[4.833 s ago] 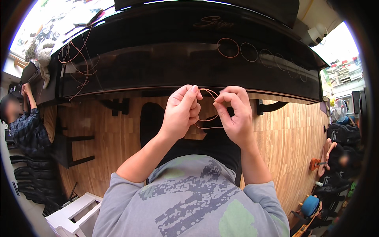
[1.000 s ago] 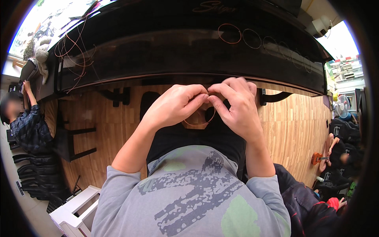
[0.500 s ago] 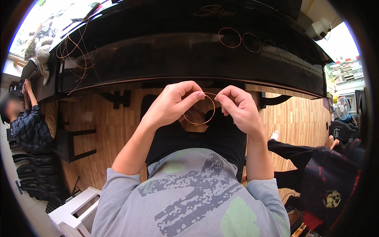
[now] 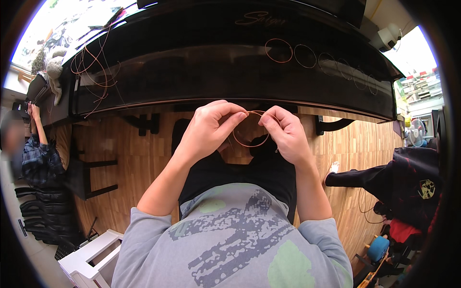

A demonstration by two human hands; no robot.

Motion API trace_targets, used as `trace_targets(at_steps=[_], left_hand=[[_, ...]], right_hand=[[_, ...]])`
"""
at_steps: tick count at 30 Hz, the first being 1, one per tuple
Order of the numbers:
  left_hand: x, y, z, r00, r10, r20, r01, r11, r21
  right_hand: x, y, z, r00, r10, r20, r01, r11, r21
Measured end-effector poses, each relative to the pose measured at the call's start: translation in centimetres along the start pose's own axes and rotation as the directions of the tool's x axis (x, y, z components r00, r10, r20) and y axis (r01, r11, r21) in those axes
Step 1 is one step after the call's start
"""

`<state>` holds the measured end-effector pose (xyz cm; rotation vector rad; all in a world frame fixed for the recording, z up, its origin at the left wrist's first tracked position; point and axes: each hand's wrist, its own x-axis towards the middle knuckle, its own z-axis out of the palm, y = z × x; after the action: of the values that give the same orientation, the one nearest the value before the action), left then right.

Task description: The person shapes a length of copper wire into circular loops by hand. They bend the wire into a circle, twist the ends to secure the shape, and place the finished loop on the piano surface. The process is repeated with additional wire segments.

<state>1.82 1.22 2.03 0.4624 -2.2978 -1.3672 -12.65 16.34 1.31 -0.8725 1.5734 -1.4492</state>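
Between my hands, a copper-coloured guitar string (image 4: 251, 146) is bent into a ring above my lap. My left hand (image 4: 209, 128) pinches its upper left part between thumb and fingers. On the other side, my right hand (image 4: 289, 135) pinches the upper right part, the fingertips partly covering it. A short end of the string dangles below the right fingers. Beyond both hands stands a glossy black piano (image 4: 192, 72). A coiled copper string (image 4: 279, 62) lies on its right part, beside a row of thinner, paler coils (image 4: 305, 66).
A loose tangle of copper strings (image 4: 103, 85) hangs over the piano's left part. At far left a person in a plaid shirt (image 4: 42, 161) sits beside black chairs. A person in dark clothes (image 4: 403, 185) is at right, near a fan (image 4: 417, 132). A white stand (image 4: 91, 254) is lower left.
The ring has moved slightly right and become rounder, with my right hand shifting a little left and closer to the left hand. The person at right has changed posture.
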Motion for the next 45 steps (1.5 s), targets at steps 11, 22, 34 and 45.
trace_targets(at_steps=[11, 22, 34, 45], left_hand=[[0.2, 0.2, 0.7, 0.981, 0.188, 0.049, -0.195, 0.955, 0.224], [-0.5, 1.3, 0.6, 0.982, 0.083, -0.168, -0.053, 0.983, 0.178], [-0.2, -0.4, 1.5, 0.96, -0.278, 0.034, 0.252, 0.803, -0.541], [-0.2, -0.8, 2.5, 0.961, -0.212, -0.177, 0.113, 0.887, -0.447]], right_hand=[[0.1, -1.8, 0.9, 0.97, -0.23, 0.078, 0.231, 0.777, -0.585], [0.3, -0.7, 1.0, 0.903, -0.37, -0.219, 0.145, 0.741, -0.656], [-0.1, -0.7, 2.4, 0.883, -0.353, -0.309, 0.246, 0.909, -0.336], [-0.4, 0.6, 3.2, 0.933, -0.23, -0.276, 0.255, 0.965, 0.059]])
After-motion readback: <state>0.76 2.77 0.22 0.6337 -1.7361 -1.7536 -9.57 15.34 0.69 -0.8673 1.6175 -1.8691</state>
